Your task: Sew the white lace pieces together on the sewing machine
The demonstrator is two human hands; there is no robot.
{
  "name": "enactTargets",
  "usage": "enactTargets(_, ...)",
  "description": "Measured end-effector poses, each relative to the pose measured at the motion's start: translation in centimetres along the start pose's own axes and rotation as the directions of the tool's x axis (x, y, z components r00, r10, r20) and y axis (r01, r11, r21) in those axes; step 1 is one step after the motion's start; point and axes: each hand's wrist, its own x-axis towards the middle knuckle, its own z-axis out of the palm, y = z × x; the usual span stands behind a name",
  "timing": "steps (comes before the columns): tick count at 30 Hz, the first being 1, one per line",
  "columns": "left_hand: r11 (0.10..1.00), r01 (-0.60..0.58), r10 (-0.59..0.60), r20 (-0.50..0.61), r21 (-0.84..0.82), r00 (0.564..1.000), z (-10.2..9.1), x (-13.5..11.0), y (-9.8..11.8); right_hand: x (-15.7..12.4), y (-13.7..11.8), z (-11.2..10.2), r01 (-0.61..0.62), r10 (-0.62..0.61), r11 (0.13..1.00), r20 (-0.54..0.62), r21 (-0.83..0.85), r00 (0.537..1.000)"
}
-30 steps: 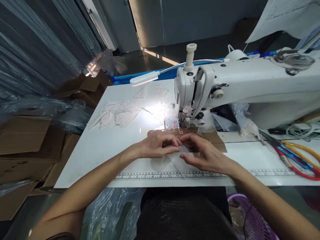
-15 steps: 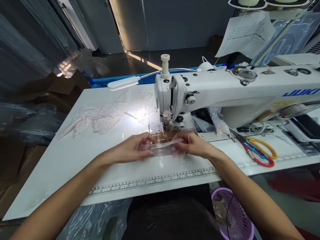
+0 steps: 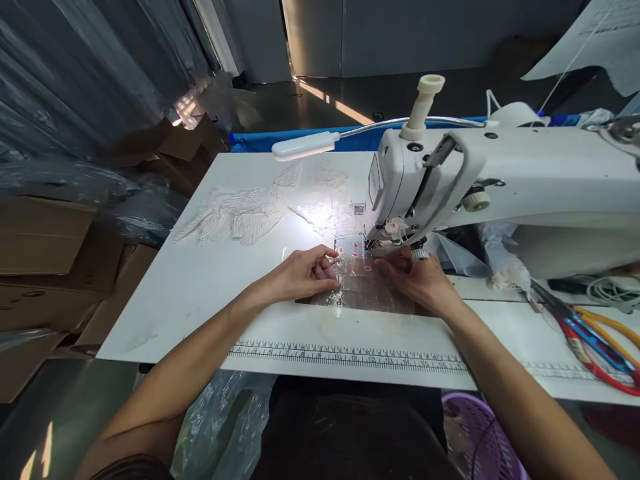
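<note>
A thin brown see-through plastic sheet (image 3: pixel 360 297), shiny with creases, lies flat on the sewing table below the needle area. At its left edge is my left hand (image 3: pixel 307 275), thumb and index finger apart and the other fingers curled in. My right hand (image 3: pixel 425 280) rests on the sheet's right part, thumb stretched left, its fingertips partly hidden by the presser foot area. A clear plate with red marks (image 3: pixel 350 248) sits just left of the presser foot. The white sewing machine head (image 3: pixel 395 180) stands right above.
White lace pieces (image 3: pixel 260 207) lie at the back left under a lit lamp (image 3: pixel 305 145). Scissors with red and blue handles (image 3: pixel 595 340) are at the right. A printed ruler (image 3: pixel 350 359) runs along the front edge. Cardboard boxes (image 3: pixel 55 233) stand left; a purple basket (image 3: pixel 480 440) is below.
The clear strip raised between both hands is no longer seen held up. The brown sheet now shows flat and wider, and my right hand lies closer to the presser foot. The view has shifted left.
</note>
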Motion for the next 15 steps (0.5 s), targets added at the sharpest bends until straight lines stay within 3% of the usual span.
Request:
enactTargets(2,1.0,-0.029,0.03,-0.08,0.009,0.996,0.6,-0.1,-0.1,-0.2,0.1,-0.2,-0.052,0.051,0.999,0.133,0.0,0.99)
enactTargets(4,0.999,-0.05,0.052,-0.167,0.013,0.985,1.4,-0.1,0.0,-0.4,0.3,-0.8,-0.05,0.071,0.992,0.195,-0.112,0.978)
enactTargets(5,0.998,-0.057,0.059,-0.204,0.016,0.977,1.7,-0.1,0.1,-0.6,0.4,-1.2,-0.042,0.073,0.977,0.141,-0.208,0.987)
enactTargets(7,0.997,-0.066,0.075,-0.26,0.041,0.963,2.2,-0.1,0.5,-0.9,0.7,-1.6,-0.066,0.026,0.916,-0.107,-0.395,0.994)
enactTargets(9,0.993,-0.088,0.108,-0.284,0.081,0.953,2.5,-0.2,0.9,-1.2,0.7,-1.4,-0.046,-0.091,0.889,-0.273,-0.456,0.958)
enactTargets(12,0.978,-0.176,0.198,-0.251,0.11,0.947,2.8,-0.2,1.3,-1.6,0.5,0.1,0.259,-0.342,0.896,-0.186,-0.361,0.921)
enactTargets(15,0.948,-0.287,0.306,-0.156,0.135,0.939,3.1,-0.3,1.6,-1.8,-0.1,1.8,0.565,-0.575,0.814,-0.053,-0.139,0.816)
